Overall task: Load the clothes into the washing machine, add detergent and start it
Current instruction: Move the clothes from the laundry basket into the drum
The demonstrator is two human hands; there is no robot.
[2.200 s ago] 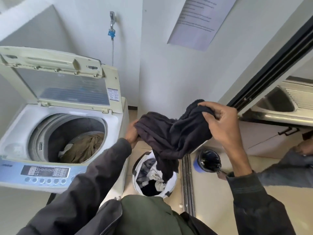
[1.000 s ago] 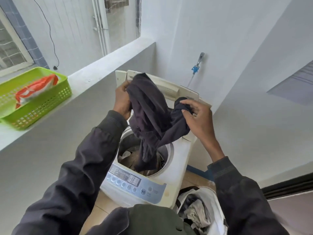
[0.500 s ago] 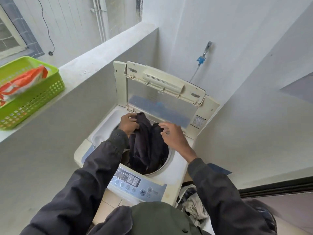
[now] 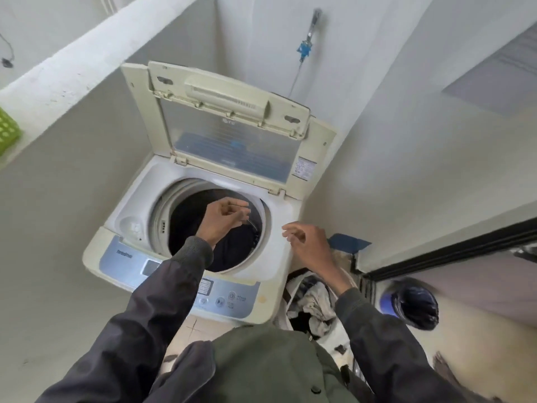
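Washer: the top-loading washing machine (image 4: 273,257) stands in the corner, its lid (image 4: 229,132) propped upright at 12 o'clock.
Drum: dark clothes (image 4: 232,248) lie inside the tub.
Left hand (image 4: 223,219): over the drum mouth, fingers loosely curled, gripping nothing.
Right hand (image 4: 308,242): at 3 o'clock over the washer's rim, fingers slack, empty.
Laundry bag (image 4: 316,303): on the floor beside the washer at 4 o'clock, with more clothes inside.
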